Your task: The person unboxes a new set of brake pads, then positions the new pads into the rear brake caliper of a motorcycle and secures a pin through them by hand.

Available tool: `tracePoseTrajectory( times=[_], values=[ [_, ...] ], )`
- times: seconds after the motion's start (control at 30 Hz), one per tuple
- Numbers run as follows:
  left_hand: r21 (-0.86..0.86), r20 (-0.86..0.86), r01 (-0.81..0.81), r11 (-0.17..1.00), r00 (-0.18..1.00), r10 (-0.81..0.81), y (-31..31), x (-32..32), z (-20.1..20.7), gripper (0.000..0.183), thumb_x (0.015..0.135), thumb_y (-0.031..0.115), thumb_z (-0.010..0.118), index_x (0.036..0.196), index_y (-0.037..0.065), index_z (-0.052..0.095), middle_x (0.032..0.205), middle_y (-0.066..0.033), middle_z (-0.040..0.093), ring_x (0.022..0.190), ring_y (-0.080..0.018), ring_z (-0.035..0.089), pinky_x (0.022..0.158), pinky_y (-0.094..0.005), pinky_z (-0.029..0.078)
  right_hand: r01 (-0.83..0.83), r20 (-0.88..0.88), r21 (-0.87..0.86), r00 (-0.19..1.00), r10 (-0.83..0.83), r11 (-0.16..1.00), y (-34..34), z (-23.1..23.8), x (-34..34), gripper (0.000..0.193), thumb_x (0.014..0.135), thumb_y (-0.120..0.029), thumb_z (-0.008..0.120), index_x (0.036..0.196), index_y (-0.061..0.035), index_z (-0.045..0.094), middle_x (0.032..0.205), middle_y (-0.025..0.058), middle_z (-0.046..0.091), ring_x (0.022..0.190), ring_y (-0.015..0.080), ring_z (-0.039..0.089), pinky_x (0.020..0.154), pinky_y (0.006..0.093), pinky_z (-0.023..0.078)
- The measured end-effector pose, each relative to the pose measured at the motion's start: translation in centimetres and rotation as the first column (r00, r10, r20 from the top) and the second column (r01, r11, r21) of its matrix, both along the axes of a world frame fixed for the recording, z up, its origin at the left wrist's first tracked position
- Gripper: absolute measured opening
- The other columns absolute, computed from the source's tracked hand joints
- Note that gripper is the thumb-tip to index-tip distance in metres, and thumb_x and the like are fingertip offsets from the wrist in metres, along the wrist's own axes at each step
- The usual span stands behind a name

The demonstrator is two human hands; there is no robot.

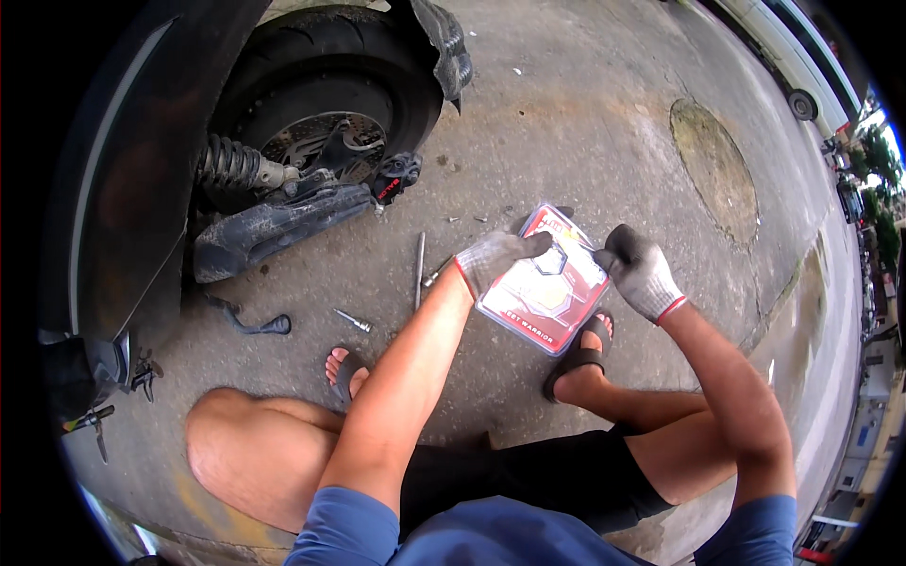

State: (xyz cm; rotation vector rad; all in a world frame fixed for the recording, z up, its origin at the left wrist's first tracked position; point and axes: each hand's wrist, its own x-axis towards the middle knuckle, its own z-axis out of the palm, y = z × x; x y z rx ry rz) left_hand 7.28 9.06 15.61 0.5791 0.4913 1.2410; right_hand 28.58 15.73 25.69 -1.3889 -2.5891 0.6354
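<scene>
A clear plastic blister pack with a red and white card inside is held up in front of me, tilted. My gloved left hand grips its left side, with the thumb lying across the front. At the pack's upper right edge, my gloved right hand is closed in a pinch on the plastic. Both gloves are whitish with dark grey palms and fingers. Glare on the plastic hides part of the contents.
To the left stands a motorbike's rear wheel with a brake disc and a shock absorber spring. On the concrete lie a metal rod, a socket tool and a black curved lever. A white vehicle is far right.
</scene>
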Motion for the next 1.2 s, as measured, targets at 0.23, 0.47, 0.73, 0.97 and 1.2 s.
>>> tracePoseTrajectory(
  times=[0.23,0.47,0.73,0.97,1.2],
  values=[
    [-0.079,-0.327,0.062,0.995,0.941,-0.085,0.0,-1.6,0.0,0.048,0.082,0.029,0.08,0.119,0.004,0.062,0.108,-0.0077,0.069,0.095,-0.0173,0.066,0.083,-0.0331,0.056,-0.104,0.174,0.102,0.981,0.086,0.989,-0.7,2.4,-1.2,0.019,0.084,-0.021,0.071,0.087,-0.0049,0.061,0.076,0.0201,0.064,0.074,0.0401,0.064,0.064,0.0432,0.051],
    [-0.056,-0.232,0.096,0.994,0.967,-0.106,-0.5,-1.6,0.6,0.05,0.08,0.029,0.081,0.117,0.003,0.062,0.105,-0.0089,0.069,0.094,-0.0171,0.067,0.083,-0.0336,0.057,-0.166,0.071,-0.027,0.983,0.167,0.986,-0.5,2.1,-0.3,0.02,0.088,-0.025,0.067,0.087,-0.0053,0.064,0.076,0.019,0.065,0.074,0.037,0.066,0.065,0.043,0.051],
    [0.003,0.006,0.112,0.994,0.994,-0.112,-0.8,-0.9,-1.2,0.045,0.083,0.02,0.078,0.12,0.001,0.059,0.107,-0.0088,0.069,0.093,-0.018,0.067,0.081,-0.0328,0.057,-0.099,-0.056,-0.148,0.994,0.091,0.984,-1.3,0.2,-0.2,0.018,0.09,-0.023,0.065,0.094,-0.0058,0.069,0.08,0.0194,0.067,0.077,0.0333,0.068,0.069,0.0396,0.052],
    [-0.148,-0.151,0.045,0.988,0.986,-0.068,-0.6,0.4,-1.4,0.04,0.09,0.017,0.07,0.122,-0.002,0.057,0.107,-0.0133,0.068,0.094,-0.0223,0.068,0.08,-0.0367,0.059,-0.108,0.252,-0.01,0.962,0.107,0.994,0.9,0.9,0.3,0.023,0.09,-0.028,0.065,0.096,-0.0065,0.064,0.084,0.0206,0.067,0.084,0.0382,0.067,0.073,0.0452,0.052],
    [-0.194,0.227,0.178,0.965,0.965,-0.133,0.1,0.2,-2.3,0.049,0.1,0.037,0.051,0.132,-0.001,0.052,0.127,-0.0154,0.061,0.109,-0.0242,0.063,0.094,-0.0395,0.053,-0.093,0.301,0.011,0.95,0.085,0.996,1.8,1.3,0.6,0.023,0.09,-0.028,0.064,0.098,-0.0067,0.06,0.088,0.0208,0.067,0.088,0.0404,0.065,0.076,0.0473,0.05]
  ],
)
